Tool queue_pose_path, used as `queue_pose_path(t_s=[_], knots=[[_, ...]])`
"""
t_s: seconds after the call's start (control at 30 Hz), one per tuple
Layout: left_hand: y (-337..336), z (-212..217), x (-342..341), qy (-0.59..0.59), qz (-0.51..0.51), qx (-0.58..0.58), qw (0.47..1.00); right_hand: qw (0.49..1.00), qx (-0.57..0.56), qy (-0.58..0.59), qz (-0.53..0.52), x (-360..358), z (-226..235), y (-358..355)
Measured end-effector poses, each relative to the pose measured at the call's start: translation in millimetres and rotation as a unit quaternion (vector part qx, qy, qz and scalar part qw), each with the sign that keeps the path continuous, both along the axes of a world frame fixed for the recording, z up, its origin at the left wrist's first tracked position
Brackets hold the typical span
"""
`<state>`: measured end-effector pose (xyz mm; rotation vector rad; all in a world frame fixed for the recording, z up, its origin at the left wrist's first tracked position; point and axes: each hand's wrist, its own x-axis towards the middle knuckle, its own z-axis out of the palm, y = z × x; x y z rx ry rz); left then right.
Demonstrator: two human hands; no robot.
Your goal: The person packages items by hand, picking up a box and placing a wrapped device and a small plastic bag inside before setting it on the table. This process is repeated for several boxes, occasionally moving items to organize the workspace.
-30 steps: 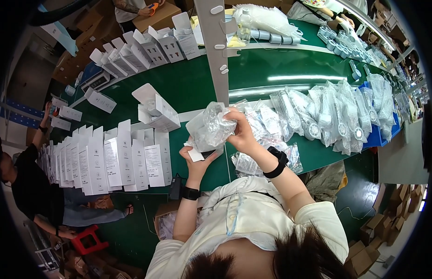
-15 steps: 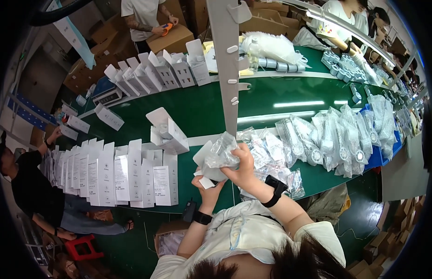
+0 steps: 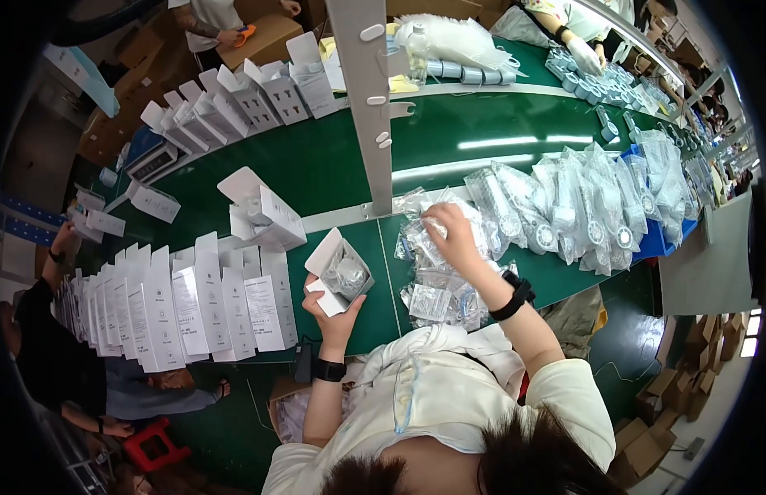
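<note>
My left hand (image 3: pixel 337 320) is wrapped round the lower part of a white carton (image 3: pixel 362 294), which is tilted with its flaps open. Inside the carton sits an item in clear plastic wrap (image 3: pixel 347 275); its kind is hidden by the wrap. My right hand (image 3: pixel 451 234) is over a heap of small clear plastic packets (image 3: pixel 432 302) to the right of the carton. Its fingers are bent and closed on a packet at the heap's far side, the fingertips partly hidden.
Rows of white cartons (image 3: pixel 197 301) stand to the left. An open filled carton (image 3: pixel 271 216) stands behind my left hand. A metal post (image 3: pixel 368 165) rises ahead. Bubble-wrapped items (image 3: pixel 565 210) lie right, by a blue bin (image 3: pixel 678 235). Co-workers stand left and across the green table (image 3: pixel 292 186).
My right hand has let go of the wrapped item, now down in the carton, and moved right onto the packets. My left hand has shifted left with the carton. The whole view has shifted.
</note>
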<state>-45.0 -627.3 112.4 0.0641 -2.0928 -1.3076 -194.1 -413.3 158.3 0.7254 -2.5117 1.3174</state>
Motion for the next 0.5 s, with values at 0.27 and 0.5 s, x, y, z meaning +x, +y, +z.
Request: queue_pose_path(t_s=[0.27, 0.5], knots=[[-1, 61, 6, -0.121, 0.056, -0.003, 0.991, 0.912, 0.372, -0.170, -0.044, -99, -75, -23], [-5, 85, 0, -0.246, 0.073, -0.082, 0.963, 0.919, 0.358, -0.165, 0.026, -108, -109, -17]])
